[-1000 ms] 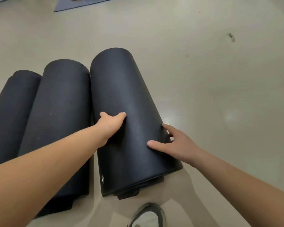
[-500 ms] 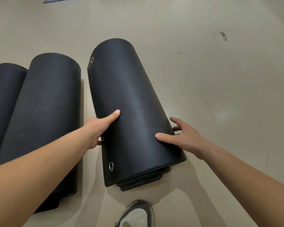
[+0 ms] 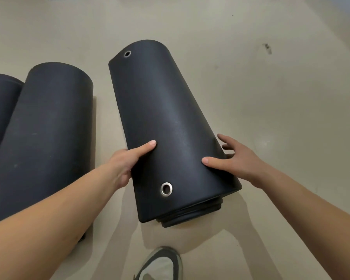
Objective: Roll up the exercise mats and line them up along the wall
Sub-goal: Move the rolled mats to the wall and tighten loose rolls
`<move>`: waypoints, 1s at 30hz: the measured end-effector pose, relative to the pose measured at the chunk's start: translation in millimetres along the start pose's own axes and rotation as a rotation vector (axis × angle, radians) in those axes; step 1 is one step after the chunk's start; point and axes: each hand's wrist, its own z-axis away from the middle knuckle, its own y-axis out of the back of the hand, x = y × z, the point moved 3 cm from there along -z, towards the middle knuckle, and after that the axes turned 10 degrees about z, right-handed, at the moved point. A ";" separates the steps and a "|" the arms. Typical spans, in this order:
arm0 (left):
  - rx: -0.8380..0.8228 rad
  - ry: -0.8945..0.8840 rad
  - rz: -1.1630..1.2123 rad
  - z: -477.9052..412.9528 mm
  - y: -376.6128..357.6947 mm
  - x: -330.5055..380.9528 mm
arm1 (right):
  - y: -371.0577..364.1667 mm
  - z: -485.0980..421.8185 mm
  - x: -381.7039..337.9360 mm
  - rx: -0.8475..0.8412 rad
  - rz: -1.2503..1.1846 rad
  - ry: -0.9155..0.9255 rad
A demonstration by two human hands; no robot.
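A black rolled mat lies on the beige floor in the middle of the view, its loose edge with two metal grommets facing up. My left hand grips its left side near the close end, thumb on top and fingers hidden behind the edge. On the roll's right side rests my right hand, thumb pressed on top, fingers spread straight along it. Left of it, across a gap of floor, lies a second rolled mat, with a third rolled mat against that one.
My shoe stands just below the near end of the held roll. Bare beige floor stretches to the right and beyond the rolls. A dark scuff mark shows on it at the upper right.
The middle roll has moved right, away from the second roll, opening a gap of floor. It has turned so its grommets now face up. Both hands stayed on it.
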 end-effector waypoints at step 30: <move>-0.132 0.045 -0.117 -9.9 -136.8 -23.5 | 36.4 10.3 0.1 0.194 0.743 0.053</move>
